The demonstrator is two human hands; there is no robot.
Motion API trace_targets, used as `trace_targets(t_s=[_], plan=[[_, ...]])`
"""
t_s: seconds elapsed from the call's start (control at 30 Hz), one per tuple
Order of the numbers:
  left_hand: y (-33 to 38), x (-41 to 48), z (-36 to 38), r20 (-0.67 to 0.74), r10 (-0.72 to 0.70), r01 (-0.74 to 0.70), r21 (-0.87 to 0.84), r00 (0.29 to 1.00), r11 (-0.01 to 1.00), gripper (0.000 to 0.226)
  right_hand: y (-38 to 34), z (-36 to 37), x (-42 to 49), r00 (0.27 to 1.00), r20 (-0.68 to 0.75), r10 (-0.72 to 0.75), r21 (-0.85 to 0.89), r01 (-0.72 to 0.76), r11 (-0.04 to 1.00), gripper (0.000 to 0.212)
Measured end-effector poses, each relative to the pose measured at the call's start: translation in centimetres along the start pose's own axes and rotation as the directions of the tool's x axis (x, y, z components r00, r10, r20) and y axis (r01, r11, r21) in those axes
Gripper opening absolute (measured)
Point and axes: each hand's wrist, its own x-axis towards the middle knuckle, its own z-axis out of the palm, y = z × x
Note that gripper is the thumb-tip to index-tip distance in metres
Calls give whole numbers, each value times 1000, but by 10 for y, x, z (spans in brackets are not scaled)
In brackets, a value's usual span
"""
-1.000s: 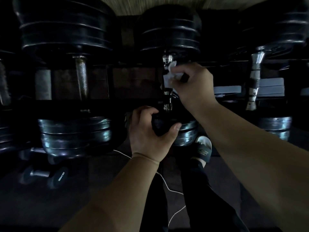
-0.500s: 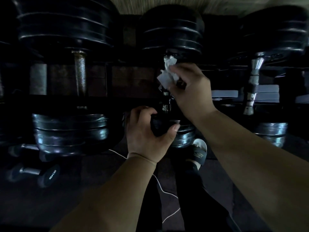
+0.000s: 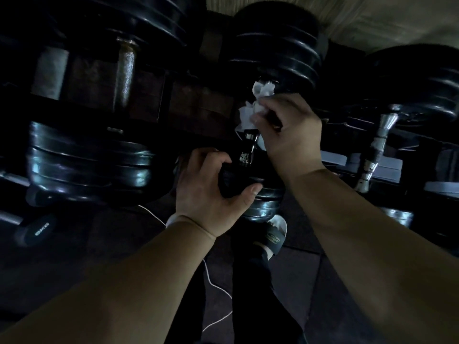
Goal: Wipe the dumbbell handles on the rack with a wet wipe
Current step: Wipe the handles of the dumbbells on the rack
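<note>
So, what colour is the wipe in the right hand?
White; the wet wipe, crumpled in the right hand, shows best in the head view.

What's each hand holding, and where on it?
Right hand pinches the bunched wet wipe on the middle dumbbell handle; left hand grips that dumbbell's near end.

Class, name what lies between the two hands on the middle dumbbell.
Head view: an exposed stretch of metal handle lies between left hand and right hand.

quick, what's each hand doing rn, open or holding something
Left hand: closed, gripping the near end of the middle dumbbell.
Right hand: closed, holding the wet wipe at that dumbbell's handle.
</note>
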Motion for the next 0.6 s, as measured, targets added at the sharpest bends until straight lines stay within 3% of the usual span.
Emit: trace_targets(t_s=[0.1,0.2,0.33,0.5,0.6], plan=[[-3,0,1,-12,20,-20,4,1000,1000,56,5,0,1,990,111,-89,-30,93,995,39],[-5,-1,3,-28,18,-18,18,999,1000,58,5,-8,4,961,205,-185,-36,196,980,33],[-7,-3,6,-67,38,-36,36,997,999,63,6,-19,9,847,395,-356,14,382,924,34],[-8,-3,5,-57,23,-22,14,998,1000,59,7,-19,26,856,392,-336,-32,378,925,24],[-7,-2,5,-49,9,-8,8,999,1000,60,9,-23,10,730,534,-426,72,463,883,21]])
